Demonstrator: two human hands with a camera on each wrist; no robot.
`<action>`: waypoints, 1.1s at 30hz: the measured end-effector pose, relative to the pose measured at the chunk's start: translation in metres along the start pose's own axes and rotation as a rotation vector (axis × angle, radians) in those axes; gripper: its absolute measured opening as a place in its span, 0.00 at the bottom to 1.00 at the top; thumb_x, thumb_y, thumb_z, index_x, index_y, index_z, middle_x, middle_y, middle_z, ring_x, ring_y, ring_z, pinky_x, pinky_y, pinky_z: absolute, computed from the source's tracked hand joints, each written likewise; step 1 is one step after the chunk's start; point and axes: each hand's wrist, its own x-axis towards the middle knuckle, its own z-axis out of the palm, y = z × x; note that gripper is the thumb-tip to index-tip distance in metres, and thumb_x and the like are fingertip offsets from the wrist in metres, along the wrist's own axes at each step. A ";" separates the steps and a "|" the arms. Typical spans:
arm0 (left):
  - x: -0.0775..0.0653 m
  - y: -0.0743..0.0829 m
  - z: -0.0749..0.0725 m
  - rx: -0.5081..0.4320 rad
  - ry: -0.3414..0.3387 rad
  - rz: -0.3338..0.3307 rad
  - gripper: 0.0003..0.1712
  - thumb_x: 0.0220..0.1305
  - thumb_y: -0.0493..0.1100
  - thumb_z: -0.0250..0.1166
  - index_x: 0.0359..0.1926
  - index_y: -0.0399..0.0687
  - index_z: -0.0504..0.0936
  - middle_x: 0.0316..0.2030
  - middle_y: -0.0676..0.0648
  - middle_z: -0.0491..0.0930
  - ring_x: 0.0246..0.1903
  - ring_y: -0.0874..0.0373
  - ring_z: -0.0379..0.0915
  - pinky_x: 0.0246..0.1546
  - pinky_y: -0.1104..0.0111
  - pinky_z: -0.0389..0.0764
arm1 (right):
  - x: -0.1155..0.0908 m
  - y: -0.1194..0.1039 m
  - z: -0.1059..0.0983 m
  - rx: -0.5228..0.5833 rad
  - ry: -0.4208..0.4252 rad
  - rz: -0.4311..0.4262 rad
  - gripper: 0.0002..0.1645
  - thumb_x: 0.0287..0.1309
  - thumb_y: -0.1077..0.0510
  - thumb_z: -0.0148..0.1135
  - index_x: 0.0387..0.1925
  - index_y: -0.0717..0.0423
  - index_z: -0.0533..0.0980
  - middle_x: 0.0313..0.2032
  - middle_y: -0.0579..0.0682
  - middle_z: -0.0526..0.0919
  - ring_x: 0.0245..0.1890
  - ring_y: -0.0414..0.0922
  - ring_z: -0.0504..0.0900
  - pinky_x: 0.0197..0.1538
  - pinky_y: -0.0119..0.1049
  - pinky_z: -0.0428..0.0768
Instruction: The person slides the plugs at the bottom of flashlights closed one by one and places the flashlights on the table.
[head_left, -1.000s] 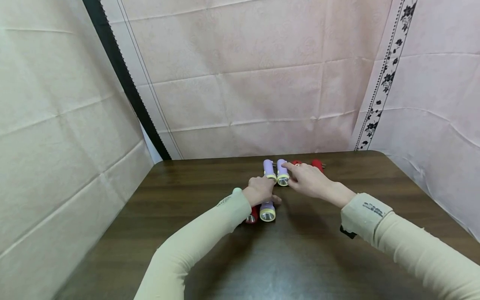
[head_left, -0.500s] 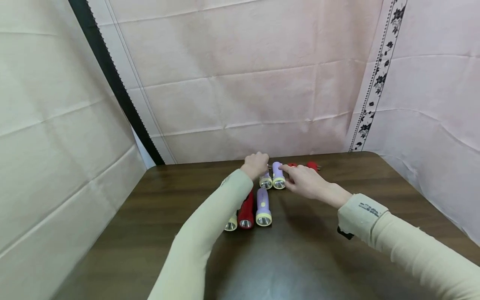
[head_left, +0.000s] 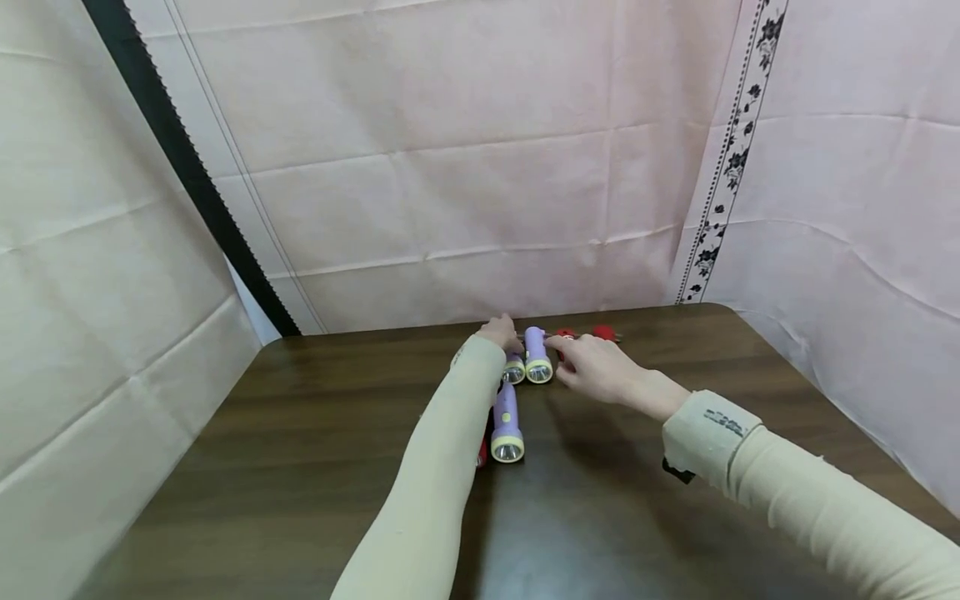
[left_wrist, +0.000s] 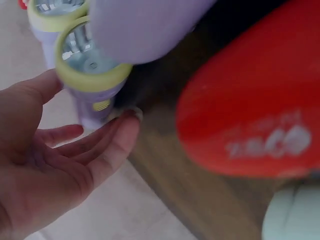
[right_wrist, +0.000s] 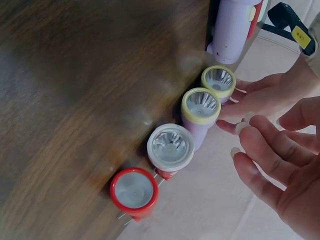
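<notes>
My left hand (head_left: pixel 501 333) is at the far edge of the table, beside a lavender flashlight (head_left: pixel 513 372) with a yellow rim. In the left wrist view its thumb lies against that flashlight's head, and the loose fingers reach along the body. A second lavender flashlight (head_left: pixel 537 350) stands just to the right. My right hand (head_left: pixel 600 367) has its index fingertip right at this one's side; the right wrist view shows its fingers loosely bent, gripping nothing. Closer to me, another lavender flashlight (head_left: pixel 506 421) lies beside a red flashlight (head_left: pixel 482 454), mostly covered by my left sleeve.
Two red flashlights continue the far row to the right: one with a white rim (right_wrist: pixel 170 147), the other with a red rim (right_wrist: pixel 134 189). The brown wooden table (head_left: pixel 300 467) ends at a pale cloth backdrop (head_left: pixel 450 167).
My left hand has moved from the nearer flashlights to the far row, beside its left lavender flashlight. My right hand stays by the second lavender one. The head view has shifted slightly rightward.
</notes>
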 end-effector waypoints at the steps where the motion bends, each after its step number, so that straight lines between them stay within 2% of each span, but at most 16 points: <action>1: -0.002 -0.002 -0.001 -0.027 0.005 -0.005 0.27 0.57 0.46 0.65 0.55 0.42 0.68 0.54 0.40 0.75 0.53 0.48 0.74 0.53 0.59 0.76 | 0.000 -0.001 -0.001 -0.003 0.005 -0.002 0.24 0.55 0.62 0.59 0.56 0.58 0.75 0.15 0.41 0.64 0.19 0.39 0.63 0.22 0.33 0.62; 6: -0.009 -0.012 -0.005 -0.147 0.033 -0.032 0.28 0.55 0.43 0.68 0.55 0.42 0.68 0.54 0.39 0.74 0.52 0.45 0.73 0.52 0.56 0.75 | 0.000 -0.005 -0.002 -0.010 0.013 -0.004 0.24 0.55 0.62 0.60 0.55 0.58 0.75 0.16 0.42 0.68 0.22 0.42 0.67 0.27 0.36 0.67; 9: -0.011 -0.018 -0.007 -0.169 0.052 -0.049 0.26 0.54 0.42 0.69 0.53 0.41 0.72 0.52 0.39 0.76 0.50 0.45 0.74 0.50 0.56 0.77 | -0.001 -0.007 0.000 -0.011 0.001 -0.011 0.24 0.55 0.61 0.60 0.55 0.58 0.75 0.18 0.42 0.71 0.24 0.41 0.68 0.28 0.36 0.69; 12: -0.012 -0.023 -0.009 -0.169 0.078 -0.024 0.24 0.51 0.42 0.71 0.49 0.39 0.75 0.48 0.39 0.78 0.48 0.46 0.75 0.48 0.58 0.78 | -0.001 -0.009 0.002 -0.005 -0.001 -0.020 0.24 0.55 0.61 0.60 0.55 0.59 0.75 0.17 0.42 0.69 0.21 0.40 0.66 0.26 0.34 0.66; 16: -0.017 -0.024 -0.018 -0.207 0.110 0.054 0.21 0.49 0.40 0.72 0.44 0.36 0.77 0.44 0.38 0.80 0.43 0.46 0.78 0.43 0.60 0.80 | -0.001 -0.010 0.003 0.003 0.011 -0.029 0.25 0.55 0.62 0.60 0.56 0.59 0.75 0.14 0.41 0.64 0.17 0.37 0.62 0.22 0.32 0.60; 20: -0.025 -0.024 -0.028 -0.288 0.129 0.120 0.21 0.48 0.36 0.71 0.44 0.33 0.76 0.41 0.36 0.80 0.39 0.46 0.79 0.37 0.62 0.82 | 0.000 -0.013 0.000 -0.004 0.037 -0.051 0.26 0.56 0.63 0.59 0.58 0.59 0.73 0.14 0.40 0.65 0.16 0.36 0.61 0.21 0.30 0.59; 25: -0.034 -0.021 -0.041 -0.308 0.185 0.222 0.23 0.46 0.32 0.70 0.47 0.34 0.77 0.42 0.36 0.81 0.42 0.46 0.79 0.41 0.61 0.82 | 0.001 -0.016 -0.009 -0.022 0.097 -0.072 0.27 0.54 0.63 0.58 0.58 0.57 0.72 0.15 0.39 0.68 0.17 0.36 0.64 0.22 0.32 0.63; 29: -0.038 -0.020 -0.046 -0.277 0.230 0.329 0.25 0.44 0.29 0.71 0.47 0.38 0.79 0.42 0.37 0.83 0.43 0.45 0.80 0.45 0.60 0.82 | 0.002 -0.016 -0.014 -0.034 0.136 -0.073 0.29 0.53 0.63 0.58 0.60 0.55 0.71 0.15 0.39 0.70 0.17 0.38 0.66 0.22 0.35 0.66; 33: -0.040 -0.023 -0.039 -0.166 0.295 0.452 0.23 0.43 0.28 0.71 0.44 0.41 0.79 0.41 0.41 0.83 0.43 0.48 0.78 0.45 0.58 0.79 | 0.000 -0.016 -0.012 -0.036 0.133 -0.073 0.30 0.53 0.63 0.58 0.61 0.55 0.70 0.15 0.39 0.68 0.17 0.37 0.64 0.21 0.33 0.64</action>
